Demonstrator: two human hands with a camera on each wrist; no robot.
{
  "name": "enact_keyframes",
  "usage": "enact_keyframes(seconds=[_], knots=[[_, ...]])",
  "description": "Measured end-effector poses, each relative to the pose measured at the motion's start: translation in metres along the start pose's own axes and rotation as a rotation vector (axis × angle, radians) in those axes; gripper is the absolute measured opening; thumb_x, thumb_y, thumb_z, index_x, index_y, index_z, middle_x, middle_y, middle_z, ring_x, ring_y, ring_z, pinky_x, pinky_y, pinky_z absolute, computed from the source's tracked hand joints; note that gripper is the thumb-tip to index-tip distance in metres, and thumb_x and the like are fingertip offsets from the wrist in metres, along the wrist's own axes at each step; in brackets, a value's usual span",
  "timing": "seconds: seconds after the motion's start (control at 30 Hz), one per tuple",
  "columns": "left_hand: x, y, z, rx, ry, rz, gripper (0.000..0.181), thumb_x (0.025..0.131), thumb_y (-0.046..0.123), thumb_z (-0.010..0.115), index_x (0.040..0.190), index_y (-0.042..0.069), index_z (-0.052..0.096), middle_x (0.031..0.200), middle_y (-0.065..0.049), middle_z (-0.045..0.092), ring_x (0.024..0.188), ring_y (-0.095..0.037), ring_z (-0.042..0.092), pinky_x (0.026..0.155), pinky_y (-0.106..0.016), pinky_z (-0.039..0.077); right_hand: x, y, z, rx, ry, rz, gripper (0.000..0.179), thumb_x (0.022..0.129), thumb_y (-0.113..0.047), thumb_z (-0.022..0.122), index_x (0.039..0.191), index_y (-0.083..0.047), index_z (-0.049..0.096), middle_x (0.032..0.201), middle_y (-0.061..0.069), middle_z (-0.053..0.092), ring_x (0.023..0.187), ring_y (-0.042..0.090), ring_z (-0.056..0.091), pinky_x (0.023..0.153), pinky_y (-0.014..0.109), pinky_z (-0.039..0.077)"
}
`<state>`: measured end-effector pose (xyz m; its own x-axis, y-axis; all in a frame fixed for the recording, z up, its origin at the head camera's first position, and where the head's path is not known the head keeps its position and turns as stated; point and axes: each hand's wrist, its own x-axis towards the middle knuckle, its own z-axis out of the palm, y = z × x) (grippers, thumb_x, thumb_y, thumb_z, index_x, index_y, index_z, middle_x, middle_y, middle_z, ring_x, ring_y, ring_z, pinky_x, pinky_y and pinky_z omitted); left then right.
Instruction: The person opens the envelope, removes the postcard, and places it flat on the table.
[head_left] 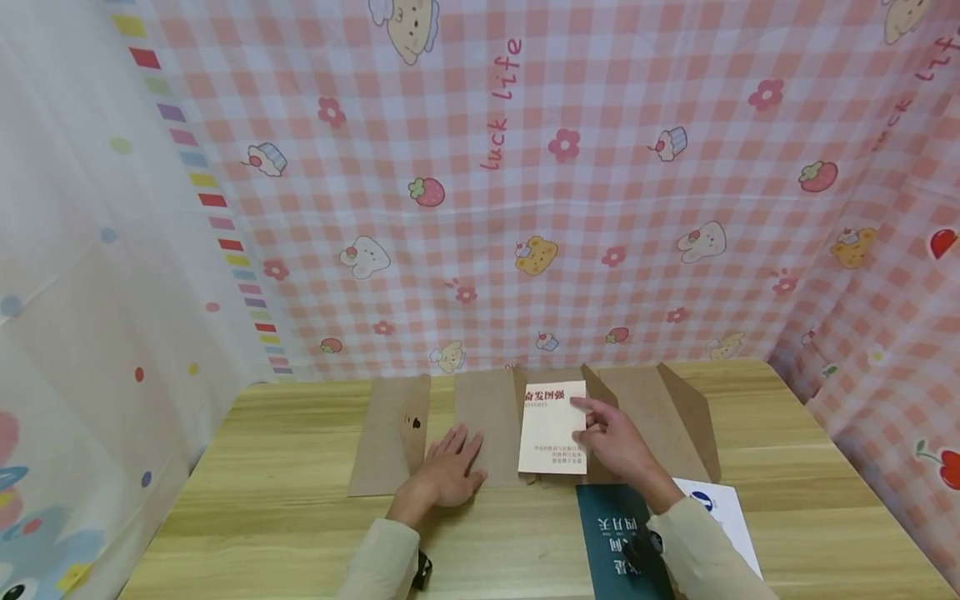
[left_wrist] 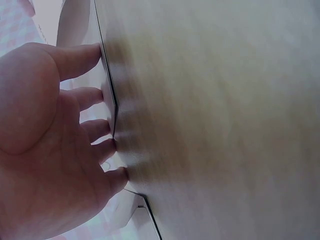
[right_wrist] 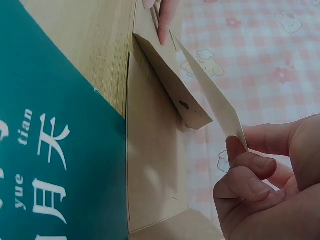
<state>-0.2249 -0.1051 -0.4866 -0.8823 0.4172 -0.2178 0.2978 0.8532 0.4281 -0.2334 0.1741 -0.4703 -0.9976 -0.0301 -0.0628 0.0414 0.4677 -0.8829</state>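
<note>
My right hand (head_left: 618, 437) pinches a cream-coloured card (head_left: 551, 429) with red Chinese characters by its right edge. In the right wrist view the card (right_wrist: 215, 95) is tilted above a brown paper envelope (right_wrist: 155, 150), between thumb and fingers. With fingers spread and fairly straight, my left hand (head_left: 447, 471) rests at the lower left of another brown envelope (head_left: 491, 417). The left wrist view shows its fingertips along the paper's edge at the tabletop. To its left lies one more brown envelope (head_left: 375, 433), its flap (head_left: 415, 429) bearing a small dark mark.
A brown envelope with a raised flap (head_left: 686, 408) lies at the right. Nearer me, a teal booklet (head_left: 596, 508) with white characters partly overlaps a white sheet (head_left: 731, 517) under my right forearm. A checked curtain (head_left: 480, 208) hangs behind the wooden table (head_left: 262, 483).
</note>
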Motion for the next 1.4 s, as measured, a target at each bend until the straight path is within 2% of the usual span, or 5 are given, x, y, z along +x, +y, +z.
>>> enact_keyframes(seconds=[0.43, 0.63, 0.93, 1.17, 1.4], knots=[[0.000, 0.000, 0.000, 0.004, -0.005, -0.015, 0.062, 0.103, 0.032, 0.050, 0.155, 0.004, 0.032, 0.163, -0.022, 0.017, 0.151, -0.038, 0.012, 0.120, -0.057, 0.013, -0.010, 0.000, -0.001, 0.025, -0.029, -0.024, 0.053, 0.091, -0.002, 0.064, 0.142, -0.008, 0.054, 0.102, 0.011, 0.051, 0.080, 0.022, 0.051, 0.062, 0.026, 0.044], [0.000, 0.001, -0.001, 0.002, -0.002, -0.013, 0.062, 0.103, 0.032, 0.050, 0.154, 0.003, 0.032, 0.163, -0.022, 0.018, 0.151, -0.039, 0.013, 0.120, -0.058, 0.013, -0.017, -0.001, -0.001, 0.042, -0.042, -0.013, 0.053, 0.091, -0.003, 0.065, 0.142, -0.010, 0.054, 0.104, 0.012, 0.051, 0.081, 0.022, 0.053, 0.058, 0.025, 0.042], [0.001, 0.000, 0.000, 0.008, -0.005, -0.008, 0.061, 0.103, 0.032, 0.049, 0.155, 0.004, 0.031, 0.163, -0.022, 0.017, 0.151, -0.039, 0.012, 0.120, -0.058, 0.013, -0.027, -0.005, 0.000, 0.079, -0.067, -0.007, 0.052, 0.091, -0.003, 0.066, 0.142, -0.011, 0.055, 0.103, 0.012, 0.050, 0.062, 0.019, 0.047, 0.050, 0.025, 0.038], [0.001, 0.000, 0.000, 0.007, -0.005, -0.012, 0.062, 0.103, 0.033, 0.049, 0.155, 0.005, 0.031, 0.163, -0.021, 0.017, 0.151, -0.038, 0.012, 0.120, -0.057, 0.013, -0.034, -0.005, 0.003, 0.123, -0.094, 0.013, 0.052, 0.091, -0.002, 0.066, 0.141, -0.011, 0.056, 0.101, 0.012, 0.049, 0.061, 0.018, 0.047, 0.054, 0.026, 0.042], [0.001, 0.001, -0.001, 0.011, -0.007, -0.009, 0.062, 0.103, 0.033, 0.049, 0.155, 0.004, 0.031, 0.163, -0.022, 0.017, 0.151, -0.039, 0.012, 0.120, -0.058, 0.013, -0.042, -0.002, 0.002, 0.114, -0.108, 0.015, 0.052, 0.089, -0.001, 0.067, 0.140, -0.009, 0.057, 0.099, 0.010, 0.049, 0.057, 0.015, 0.040, 0.050, 0.024, 0.035]])
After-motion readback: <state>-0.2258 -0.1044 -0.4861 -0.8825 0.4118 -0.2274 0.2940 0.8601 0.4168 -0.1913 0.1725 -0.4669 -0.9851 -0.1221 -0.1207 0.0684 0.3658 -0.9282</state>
